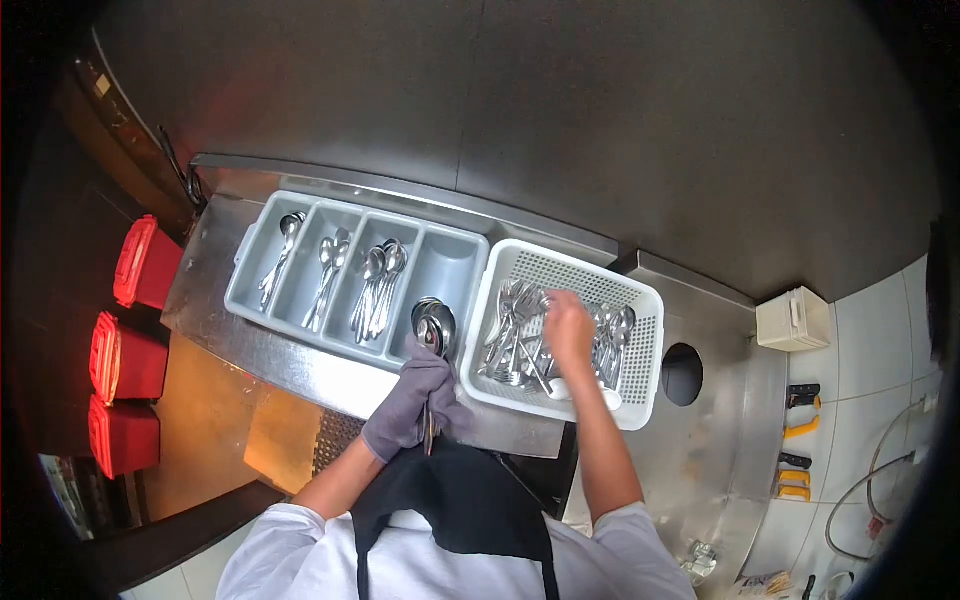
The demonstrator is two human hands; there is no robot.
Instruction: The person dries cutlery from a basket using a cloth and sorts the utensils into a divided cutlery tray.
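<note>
My left hand [415,395], covered by a grey-purple glove or cloth, is closed around a bundle of spoons [434,325]. Their bowls point up over the front of the right-hand compartment of a grey cutlery tray [447,265], and the handles stick out below the hand. My bare right hand [568,330] is inside a white perforated basket [645,345], over a heap of forks [515,310] and other cutlery. Its fingers look curled in among the pieces; what they grip, if anything, is hidden.
Spoons [375,285] lie in the tray's other three compartments. Tray and basket stand side by side on a steel counter [300,350] against a dark wall. Right of the basket is a round hole [683,374]. Red lidded bins [128,370] line the left; knives [798,395] hang at right.
</note>
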